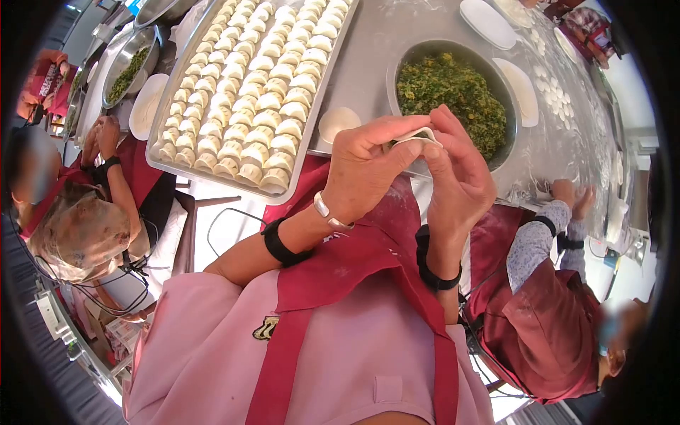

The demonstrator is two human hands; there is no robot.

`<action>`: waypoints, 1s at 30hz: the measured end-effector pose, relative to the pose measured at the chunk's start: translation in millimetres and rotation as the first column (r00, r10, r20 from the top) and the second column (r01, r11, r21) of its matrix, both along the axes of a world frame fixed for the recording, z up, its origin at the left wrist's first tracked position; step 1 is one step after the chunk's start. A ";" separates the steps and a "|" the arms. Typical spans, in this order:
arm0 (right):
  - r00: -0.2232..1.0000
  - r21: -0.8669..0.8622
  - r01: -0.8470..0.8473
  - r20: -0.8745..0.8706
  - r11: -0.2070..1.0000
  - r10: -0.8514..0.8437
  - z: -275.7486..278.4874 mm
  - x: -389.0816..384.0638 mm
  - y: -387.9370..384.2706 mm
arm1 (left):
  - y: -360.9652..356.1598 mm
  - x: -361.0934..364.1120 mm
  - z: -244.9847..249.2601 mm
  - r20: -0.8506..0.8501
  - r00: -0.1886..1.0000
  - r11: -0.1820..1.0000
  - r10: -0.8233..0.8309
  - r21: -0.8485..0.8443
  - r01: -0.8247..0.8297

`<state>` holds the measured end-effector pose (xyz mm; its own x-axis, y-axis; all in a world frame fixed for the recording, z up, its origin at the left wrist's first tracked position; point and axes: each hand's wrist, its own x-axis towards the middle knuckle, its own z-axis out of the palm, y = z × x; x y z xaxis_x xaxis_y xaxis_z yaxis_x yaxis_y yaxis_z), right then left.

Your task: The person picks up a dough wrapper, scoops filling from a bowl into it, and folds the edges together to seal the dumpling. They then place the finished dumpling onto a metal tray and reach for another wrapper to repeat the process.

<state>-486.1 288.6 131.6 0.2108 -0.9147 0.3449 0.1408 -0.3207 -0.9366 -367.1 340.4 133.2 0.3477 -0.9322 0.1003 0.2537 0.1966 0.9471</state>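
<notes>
Between my two hands, a folded dough wrapper (418, 137) with a bit of green filling showing is pinched at its edges. My left hand (370, 161) has its thumb and fingers closed on the wrapper's left side. From the right, my right hand (459, 166) pinches the other side with thumb and fingertips. Behind my hands stands a metal bowl (511, 117) of green and yellow filling (453, 92). A single round wrapper (338, 124) lies on the table just left of my hands.
A metal tray (312, 113) with rows of dumplings (248, 92) stands at the left. White plates (489, 23) and dough pieces (554, 99) lie at the right. Co-workers sit on both sides, one's hands (101, 140) at the left and another's (572, 198) at the right.
</notes>
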 end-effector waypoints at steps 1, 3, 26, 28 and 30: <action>0.999 -0.057 0.013 -0.029 0.998 -0.015 0.0 0.2 -0.1 | 1.3 2.6 2.0 0.029 0.999 0.999 -0.025 0.021 0.024; 0.996 -0.171 0.020 -0.083 0.985 -0.034 -0.9 -1.2 -3.0 | 2.9 4.2 1.6 0.077 0.995 0.997 -0.061 0.049 0.057; 0.957 -0.158 -0.042 -0.290 0.987 -0.006 4.7 -7.3 -1.9 | 4.9 27.7 10.6 0.214 0.938 0.957 -0.273 0.161 0.242; 0.963 -0.097 -0.121 -0.252 0.988 0.094 3.9 -10.3 -2.8 | 4.9 27.5 7.0 0.180 0.936 0.948 -0.303 0.157 0.277; 0.963 -0.106 -0.136 -0.248 0.985 0.106 -1.3 -13.2 -5.2 | 5.1 27.9 7.6 0.197 0.923 0.938 -0.330 0.176 0.298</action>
<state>-499.3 283.4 130.4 0.4077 -0.8317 0.3769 -0.0386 -0.4281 -0.9029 -339.2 345.5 140.8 0.0188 -0.9998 0.0008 0.0628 0.0020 0.9980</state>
